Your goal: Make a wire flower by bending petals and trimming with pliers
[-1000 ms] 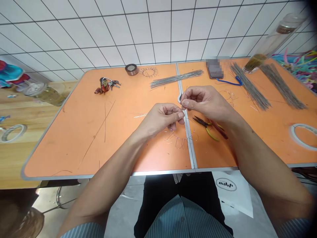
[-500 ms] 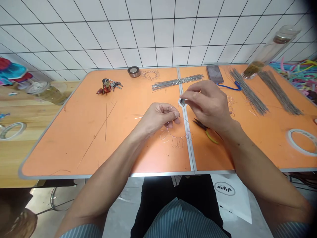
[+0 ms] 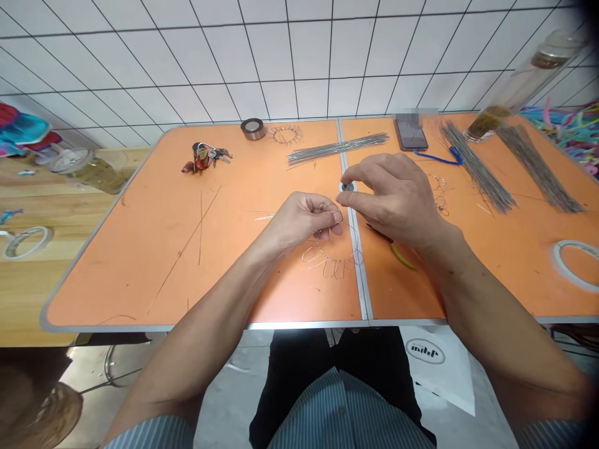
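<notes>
Between thumb and fingers, my left hand (image 3: 314,215) pinches a thin wire ring with small petal-like loops (image 3: 335,259), which hangs down over the orange table (image 3: 262,274). My right hand (image 3: 390,193) hovers just right of it, thumb and index finger apart, with nothing visible between them. Pliers with a yellow handle (image 3: 401,257) lie partly under my right hand. Beyond my hands lies a bundle of straight wires (image 3: 337,149). Right of my right hand are more looped wires (image 3: 440,193), partly hidden behind it.
Keys (image 3: 208,157), a roll of dark tape (image 3: 253,129) and another looped wire ring (image 3: 285,134) sit at the back. A phone (image 3: 410,132), wire bundles (image 3: 480,167), a glass bottle (image 3: 519,93) and a white ring (image 3: 578,267) are rightward. Loose wires (image 3: 185,249) lie left.
My right thumb and index finger have spread apart, and the thumb has come slightly lower and closer to the ring. My left hand keeps its pinch on the wire ring. The view has shifted slightly.
</notes>
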### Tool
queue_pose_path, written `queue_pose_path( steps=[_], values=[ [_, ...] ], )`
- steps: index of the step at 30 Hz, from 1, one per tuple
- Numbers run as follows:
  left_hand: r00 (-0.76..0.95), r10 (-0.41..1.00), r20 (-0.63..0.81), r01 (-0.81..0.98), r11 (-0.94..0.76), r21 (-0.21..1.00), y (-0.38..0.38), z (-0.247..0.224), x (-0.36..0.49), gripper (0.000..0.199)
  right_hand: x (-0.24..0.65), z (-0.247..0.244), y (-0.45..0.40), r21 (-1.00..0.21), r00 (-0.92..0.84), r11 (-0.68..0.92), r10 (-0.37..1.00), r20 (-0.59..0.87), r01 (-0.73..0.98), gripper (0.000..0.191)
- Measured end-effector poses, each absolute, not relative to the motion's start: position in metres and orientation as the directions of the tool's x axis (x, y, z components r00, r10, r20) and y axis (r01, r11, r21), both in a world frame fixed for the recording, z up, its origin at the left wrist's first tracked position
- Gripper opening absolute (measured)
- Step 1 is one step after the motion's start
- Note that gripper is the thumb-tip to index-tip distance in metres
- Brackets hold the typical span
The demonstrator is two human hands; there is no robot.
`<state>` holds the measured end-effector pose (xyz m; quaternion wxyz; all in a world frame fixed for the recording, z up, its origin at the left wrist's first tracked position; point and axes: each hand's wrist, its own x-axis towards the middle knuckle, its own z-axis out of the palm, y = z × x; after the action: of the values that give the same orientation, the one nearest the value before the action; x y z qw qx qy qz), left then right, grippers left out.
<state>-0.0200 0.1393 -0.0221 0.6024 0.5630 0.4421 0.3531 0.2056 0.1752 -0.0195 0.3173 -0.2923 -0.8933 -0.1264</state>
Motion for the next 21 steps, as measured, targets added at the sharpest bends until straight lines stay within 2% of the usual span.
queue_pose_path(
  steps=[8,15,21],
  values=[
    [0.378,0.918,-0.122,0.057,0.109,0.992,0.1416,-0.0276,-0.0204,0.018,0.2084,-0.0192,0.1778,-0.015,-0.666,0.827,0.462,0.586,0.561,0.029],
    [0.340,0.933,-0.116,0.041,0.108,0.993,0.1413,-0.0300,-0.0181,0.013,0.2047,-0.0231,0.1774,0.159,-0.679,0.793,0.378,0.629,0.588,0.033],
    [0.311,0.945,-0.104,0.034,0.098,0.995,0.1417,-0.0300,-0.0181,0.013,0.2006,-0.0213,0.1741,0.018,-0.604,0.767,0.492,0.627,0.642,0.029]
  ],
)
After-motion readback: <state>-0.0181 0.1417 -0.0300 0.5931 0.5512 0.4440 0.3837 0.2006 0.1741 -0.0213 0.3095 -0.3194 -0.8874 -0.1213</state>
